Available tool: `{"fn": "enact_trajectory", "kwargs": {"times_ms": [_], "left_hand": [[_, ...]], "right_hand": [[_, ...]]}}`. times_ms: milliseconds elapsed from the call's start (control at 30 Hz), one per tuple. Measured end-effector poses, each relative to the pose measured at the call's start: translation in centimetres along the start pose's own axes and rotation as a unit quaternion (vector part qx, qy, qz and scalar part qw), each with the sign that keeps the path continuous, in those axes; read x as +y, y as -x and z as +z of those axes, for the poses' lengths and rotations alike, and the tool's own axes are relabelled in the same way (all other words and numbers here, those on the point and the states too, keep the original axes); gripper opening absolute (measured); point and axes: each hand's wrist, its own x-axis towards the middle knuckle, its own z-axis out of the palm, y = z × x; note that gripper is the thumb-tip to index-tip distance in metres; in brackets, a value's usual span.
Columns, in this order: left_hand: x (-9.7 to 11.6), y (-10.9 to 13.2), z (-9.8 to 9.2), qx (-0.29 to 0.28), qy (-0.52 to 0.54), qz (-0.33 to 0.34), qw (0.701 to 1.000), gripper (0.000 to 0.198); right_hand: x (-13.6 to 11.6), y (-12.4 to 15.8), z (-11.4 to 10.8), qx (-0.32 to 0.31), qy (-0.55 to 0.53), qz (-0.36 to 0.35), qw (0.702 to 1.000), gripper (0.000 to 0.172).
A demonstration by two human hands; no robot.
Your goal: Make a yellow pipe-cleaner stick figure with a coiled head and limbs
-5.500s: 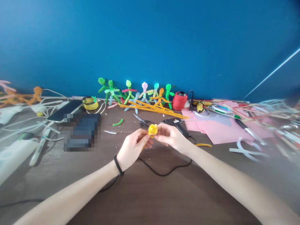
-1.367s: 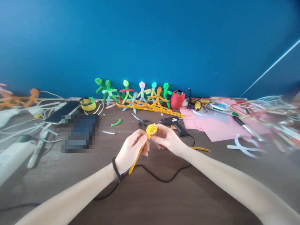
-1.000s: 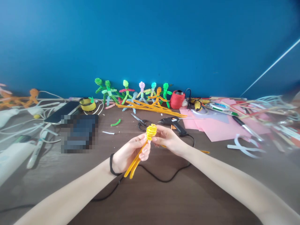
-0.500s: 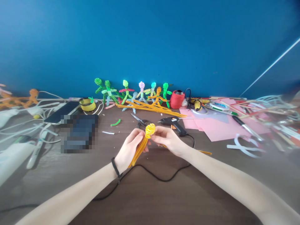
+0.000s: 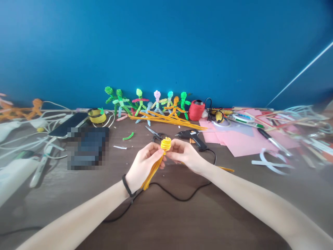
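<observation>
Both hands meet above the middle of the brown table (image 5: pixel 182 222). My left hand (image 5: pixel 144 166) pinches the straight orange-yellow stems of a pipe cleaner (image 5: pixel 153 170) that trail down toward my wrist. My right hand (image 5: pixel 186 156) has its fingers closed on the yellow coiled ball (image 5: pixel 165 143) at the top of those stems. A black band sits on my left wrist. Just behind the hands lie black-handled scissors (image 5: pixel 156 134) and a black glue gun (image 5: pixel 194 137), whose cord loops under my arms.
A row of pipe-cleaner figures (image 5: pixel 148 102) stands against the blue wall, with loose orange pipe cleaners (image 5: pixel 169 119) before them and a red thread spool (image 5: pixel 197 110) beside. Pink paper sheets (image 5: pixel 241 142) and craft clutter lie right. Phones, white cables and a yellow tape roll (image 5: pixel 97 115) lie left.
The coiled ball stayed between my fingertips while the straight stems came down out of my left hand toward the wrist. Both hands shifted only slightly.
</observation>
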Motion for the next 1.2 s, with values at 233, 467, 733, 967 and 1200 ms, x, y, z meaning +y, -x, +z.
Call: {"fn": "enact_trajectory", "kwargs": {"times_ms": [233, 467, 733, 967, 1200], "left_hand": [[-0.39, -0.26, -0.54, -0.074, 0.111, -0.037, 0.990, 0.011], [-0.67, -0.41, -0.74, -0.127, 0.229, -0.099, 0.960, 0.008], [-0.73, -0.51, -0.65, -0.103, 0.178, -0.071, 0.976, 0.012], [-0.56, -0.37, -0.10, -0.044, 0.093, -0.036, 0.994, 0.016], [-0.76, -0.33, -0.01, 0.048, -0.133, 0.045, 0.989, 0.019]], "right_hand": [[0.25, -0.16, -0.32, -0.026, -0.018, -0.015, 0.999, 0.022], [0.21, -0.14, -0.35, -0.037, -0.023, -0.024, 0.999, 0.025], [0.29, 0.05, -0.29, -0.046, -0.028, -0.027, 0.998, 0.026], [0.22, -0.03, -0.24, -0.039, -0.019, -0.029, 0.999, 0.024], [0.11, -0.02, -0.02, -0.020, -0.006, -0.030, 0.999, 0.024]]}}
